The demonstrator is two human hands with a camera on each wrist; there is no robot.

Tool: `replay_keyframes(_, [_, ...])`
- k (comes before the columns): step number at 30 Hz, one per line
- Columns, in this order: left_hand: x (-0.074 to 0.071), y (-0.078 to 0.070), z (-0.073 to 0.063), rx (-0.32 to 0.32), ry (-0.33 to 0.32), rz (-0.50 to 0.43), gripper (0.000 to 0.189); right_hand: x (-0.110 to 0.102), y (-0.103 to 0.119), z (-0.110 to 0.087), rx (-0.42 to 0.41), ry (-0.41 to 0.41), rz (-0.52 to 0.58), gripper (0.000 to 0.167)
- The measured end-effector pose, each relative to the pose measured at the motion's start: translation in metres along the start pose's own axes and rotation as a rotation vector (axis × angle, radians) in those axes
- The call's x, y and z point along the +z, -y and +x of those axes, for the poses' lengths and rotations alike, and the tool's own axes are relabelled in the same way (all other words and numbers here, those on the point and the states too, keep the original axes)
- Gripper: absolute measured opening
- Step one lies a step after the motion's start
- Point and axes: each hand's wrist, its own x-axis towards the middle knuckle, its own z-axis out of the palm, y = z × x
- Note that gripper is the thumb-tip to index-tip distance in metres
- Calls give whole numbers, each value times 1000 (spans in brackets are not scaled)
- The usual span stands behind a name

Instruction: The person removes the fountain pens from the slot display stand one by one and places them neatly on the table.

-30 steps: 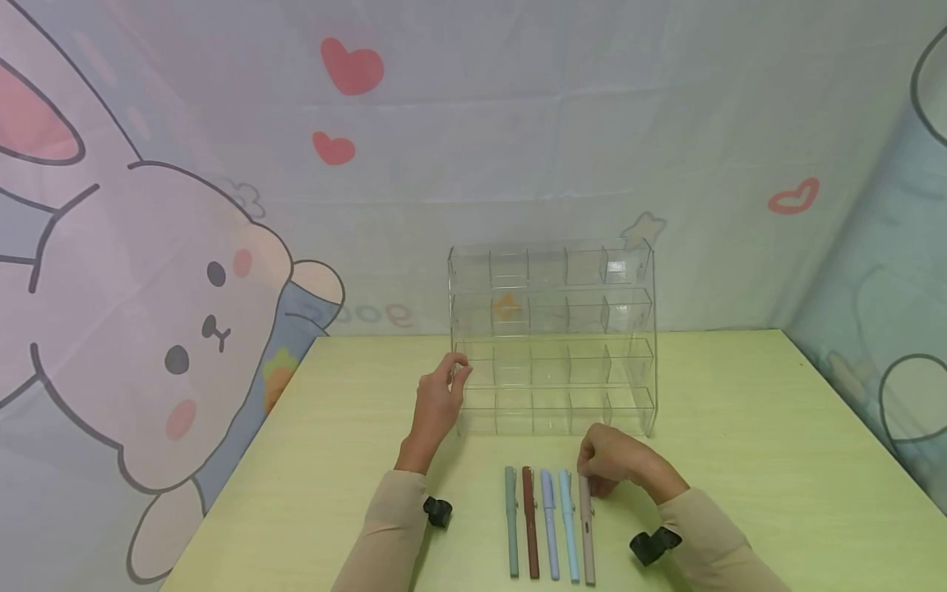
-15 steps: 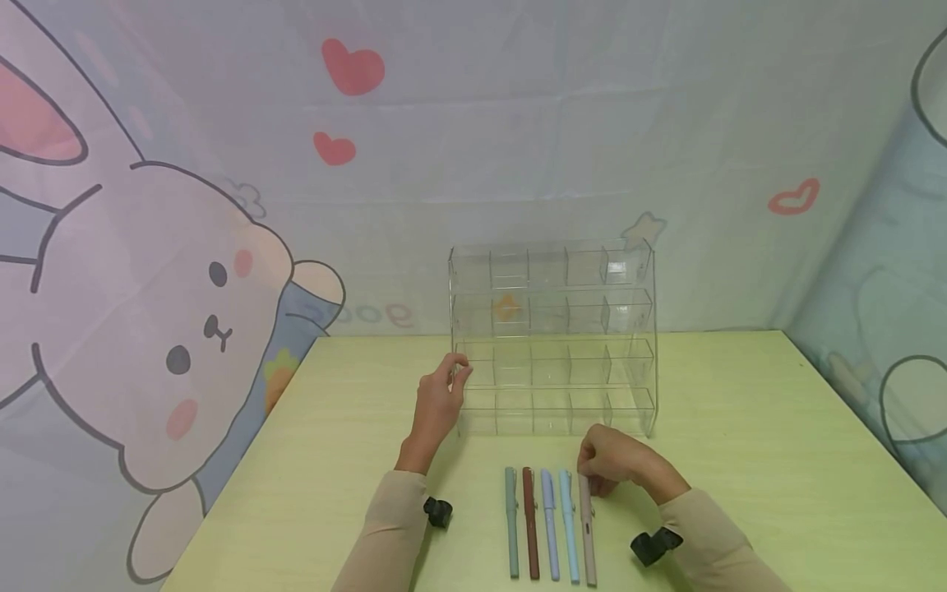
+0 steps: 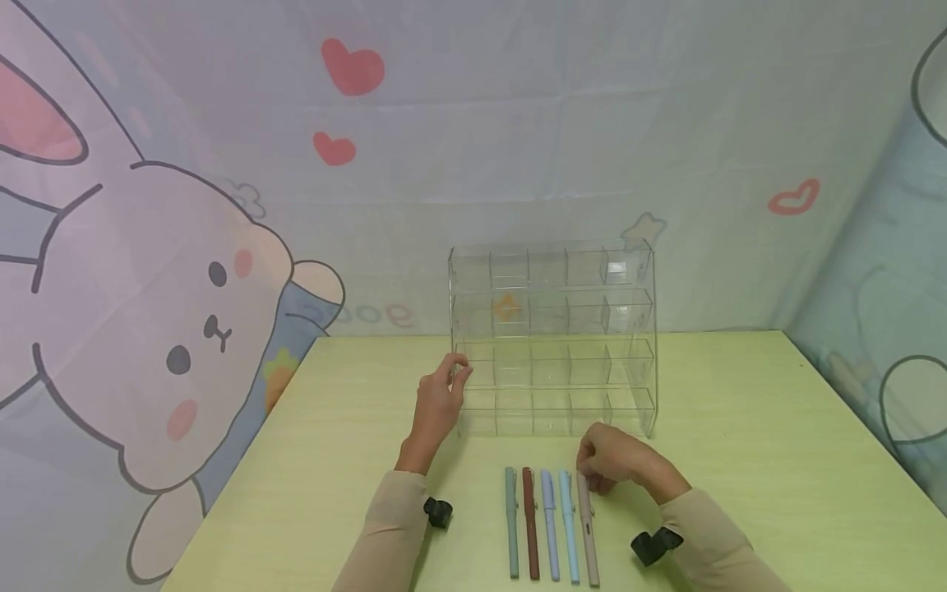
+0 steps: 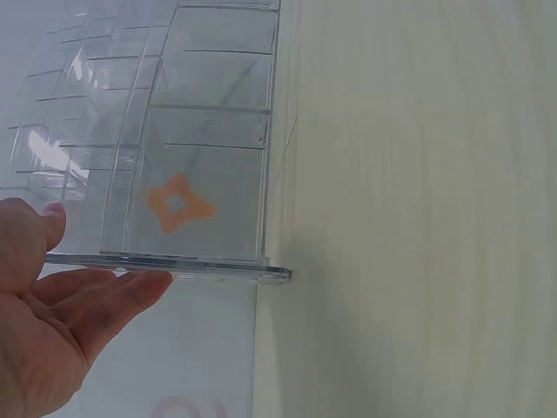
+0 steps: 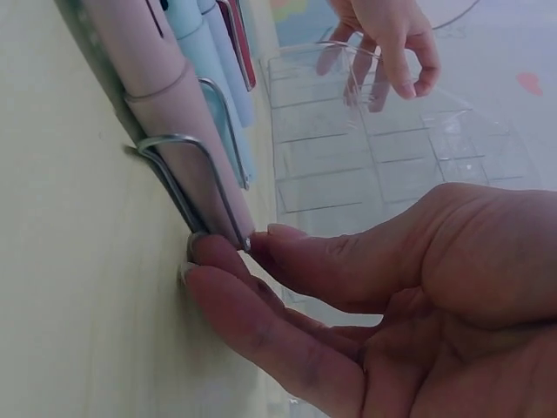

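A clear acrylic display rack [image 3: 551,421] with several tiers of compartments stands at the back of the table. My left hand [image 3: 438,399] pinches its left side panel, the thumb in front and the fingers behind, as the left wrist view shows. In front of the rack lies a row of capped pens: green [image 3: 512,522], dark red [image 3: 531,522], lavender [image 3: 550,522], light blue [image 3: 568,526] and taupe [image 3: 588,530]. My right hand [image 3: 616,454] pinches the cap end of the taupe pen, right beside the wire clip [image 5: 204,161].
The pale yellow table [image 3: 762,460] reaches back to a printed cloth backdrop [image 3: 547,148] with a large rabbit [image 3: 163,329] at the left. A black wrist camera [image 3: 438,512] sits on the left sleeve [image 3: 388,526], and another black camera [image 3: 655,545] on the right.
The taupe pen has turned slightly, its lower end shifting right and its cap end left with my right hand. My left hand stays at the rack.
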Motion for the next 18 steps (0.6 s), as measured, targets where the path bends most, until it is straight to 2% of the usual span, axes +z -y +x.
replay_keyframes(9, [1,-1,4,25,-6,2,12,-20,4,-6,-25,-27,47,14])
replay_keyframes(14, [1,0,2,19,-3,-4,11,-31,8,-13,-54,-12,85,12])
replay_keyframes(18, [1,1,1,10,-2,-2,11,-38,10,-17,-36,-38,94,15])
